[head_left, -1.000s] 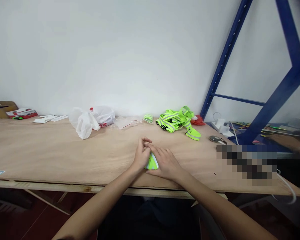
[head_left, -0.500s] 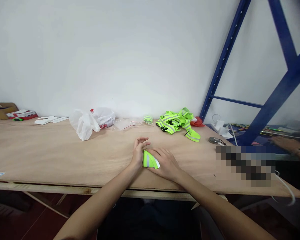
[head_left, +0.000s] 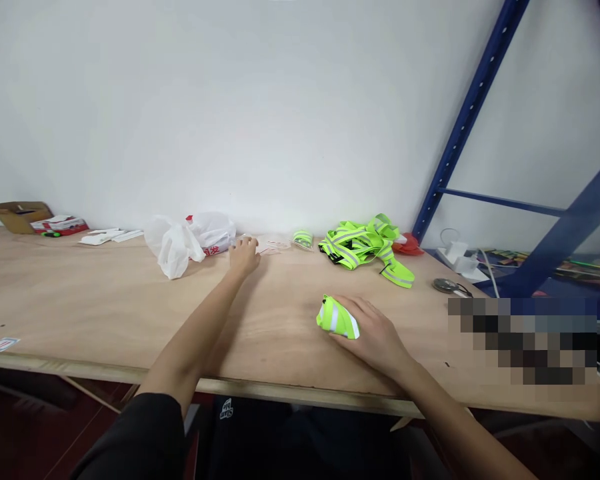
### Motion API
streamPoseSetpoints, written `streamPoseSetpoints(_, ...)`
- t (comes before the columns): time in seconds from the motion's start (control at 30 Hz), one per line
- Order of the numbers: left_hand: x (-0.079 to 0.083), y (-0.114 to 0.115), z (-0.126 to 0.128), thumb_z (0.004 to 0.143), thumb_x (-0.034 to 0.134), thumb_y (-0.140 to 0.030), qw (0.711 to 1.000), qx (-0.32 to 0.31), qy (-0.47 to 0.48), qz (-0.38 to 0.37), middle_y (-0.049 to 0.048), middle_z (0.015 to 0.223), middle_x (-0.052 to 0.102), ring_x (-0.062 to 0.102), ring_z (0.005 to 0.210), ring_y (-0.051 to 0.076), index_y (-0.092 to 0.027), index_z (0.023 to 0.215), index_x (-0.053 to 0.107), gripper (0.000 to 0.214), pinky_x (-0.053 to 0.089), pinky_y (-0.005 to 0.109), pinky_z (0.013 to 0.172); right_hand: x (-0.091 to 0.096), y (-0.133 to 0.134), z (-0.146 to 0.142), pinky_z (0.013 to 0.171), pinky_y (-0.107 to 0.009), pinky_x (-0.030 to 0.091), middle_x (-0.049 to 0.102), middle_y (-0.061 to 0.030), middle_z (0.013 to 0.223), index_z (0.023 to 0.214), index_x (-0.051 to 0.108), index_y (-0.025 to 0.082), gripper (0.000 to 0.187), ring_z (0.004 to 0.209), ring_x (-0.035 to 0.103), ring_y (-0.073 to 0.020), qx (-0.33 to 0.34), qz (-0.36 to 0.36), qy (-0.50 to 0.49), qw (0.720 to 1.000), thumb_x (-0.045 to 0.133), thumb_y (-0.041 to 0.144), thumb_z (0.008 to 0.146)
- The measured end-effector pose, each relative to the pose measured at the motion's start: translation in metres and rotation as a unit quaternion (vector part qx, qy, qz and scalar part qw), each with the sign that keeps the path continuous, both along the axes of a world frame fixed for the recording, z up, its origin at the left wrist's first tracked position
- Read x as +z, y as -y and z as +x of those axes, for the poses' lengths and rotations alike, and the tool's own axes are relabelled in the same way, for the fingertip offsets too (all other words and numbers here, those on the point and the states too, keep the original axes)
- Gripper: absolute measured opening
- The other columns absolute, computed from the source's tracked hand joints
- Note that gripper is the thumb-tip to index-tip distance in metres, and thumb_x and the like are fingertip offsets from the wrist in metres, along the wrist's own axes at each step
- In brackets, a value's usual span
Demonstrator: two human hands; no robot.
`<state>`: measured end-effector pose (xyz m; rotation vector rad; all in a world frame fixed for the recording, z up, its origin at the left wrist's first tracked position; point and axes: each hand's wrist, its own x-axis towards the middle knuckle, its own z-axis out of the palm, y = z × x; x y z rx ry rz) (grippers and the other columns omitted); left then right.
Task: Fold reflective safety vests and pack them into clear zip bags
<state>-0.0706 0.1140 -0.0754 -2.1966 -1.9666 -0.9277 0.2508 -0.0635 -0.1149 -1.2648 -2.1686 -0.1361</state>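
Observation:
My right hand (head_left: 373,330) rests on the wooden table (head_left: 105,313) with its fingers wrapped round a small folded bundle of neon-yellow reflective strap (head_left: 336,319). My left hand (head_left: 244,255) is stretched far forward to the back of the table, its fingers on the clear plastic bags (head_left: 270,244) lying there. Whether it grips one I cannot make out. A loose pile of neon-yellow reflective straps (head_left: 365,245) lies at the back right, with a small rolled strap (head_left: 303,238) beside it.
A white plastic bag (head_left: 187,241) sits at the back left of the plastic bags. Papers (head_left: 107,235), a red box (head_left: 60,225) and a cardboard box (head_left: 15,216) lie far left. A blue metal rack (head_left: 480,120) stands at the right, with a white charger (head_left: 457,257) near it.
My left hand has let go of the folded strap and reached forward to the clear bags at the back. My right hand keeps the bundle, and the view has shifted left.

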Motion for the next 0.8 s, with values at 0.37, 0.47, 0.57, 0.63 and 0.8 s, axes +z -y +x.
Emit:
streamPoseSetpoints(0.37, -0.028, -0.020, -0.012, 0.091, 0.039, -0.021, 0.976, -0.020, -0.206, -0.063, 0.0171, 0.122, 0.068, 0.047, 0.127, 0.038, -0.016, 0.109, 0.074, 0.039, 0.015, 0.069, 0.112, -0.002, 0.004, -0.004, 0.091, -0.044, 0.052, 0.066, -0.0105, 0.127, 0.136, 0.056, 0.025, 0.058, 0.111, 0.063, -0.0306, -0.003, -0.009, 0.053, 0.999, 0.071, 0.040, 0.082)
streamPoseSetpoints(0.47, -0.029, -0.015, -0.009, 0.093, 0.037, -0.022, 0.974, -0.020, -0.214, -0.068, 0.0184, 0.128, 0.064, 0.046, 0.128, 0.039, -0.015, 0.112, 0.072, 0.040, 0.017, 0.072, 0.110, -0.001, 0.004, -0.004, 0.093, -0.045, 0.052, 0.066, -0.0097, 0.129, 0.137, 0.056, 0.026, 0.057, 0.113, 0.063, -0.0299, 0.003, -0.015, 0.046, 0.999, 0.069, 0.042, 0.084)
streamPoseSetpoints(0.57, -0.029, -0.006, -0.004, 0.096, 0.032, -0.022, 0.972, -0.028, -0.220, -0.071, 0.0190, 0.135, 0.060, 0.047, 0.129, 0.038, -0.015, 0.119, 0.068, 0.043, 0.019, 0.073, 0.108, -0.001, 0.002, -0.006, 0.095, -0.045, 0.051, 0.065, -0.0090, 0.131, 0.138, 0.056, 0.027, 0.059, 0.116, 0.061, -0.0300, 0.005, -0.029, 0.048, 0.998, 0.070, 0.043, 0.083)
streamPoseSetpoints(0.63, -0.024, 0.003, 0.000, 0.098, 0.030, -0.022, 0.971, -0.038, -0.227, -0.068, 0.0180, 0.138, 0.058, 0.047, 0.129, 0.038, -0.016, 0.122, 0.067, 0.045, 0.019, 0.072, 0.109, 0.001, -0.001, -0.007, 0.097, -0.045, 0.051, 0.065, -0.0088, 0.132, 0.137, 0.057, 0.026, 0.058, 0.118, 0.061, -0.0298, 0.009, -0.043, 0.054, 0.998, 0.070, 0.044, 0.083)
streamPoseSetpoints(0.8, 0.005, 0.032, 0.018, 0.096, 0.032, -0.020, 0.966, -0.054, -0.247, -0.062, 0.0196, 0.125, 0.064, 0.056, 0.117, 0.036, -0.014, 0.105, 0.074, 0.044, 0.031, 0.062, 0.107, 0.006, -0.018, -0.009, 0.102, -0.046, 0.048, 0.063, -0.0091, 0.135, 0.137, 0.057, 0.026, 0.059, 0.122, 0.059, -0.0299, 0.012, -0.074, 0.064, 0.995, 0.069, 0.045, 0.083)
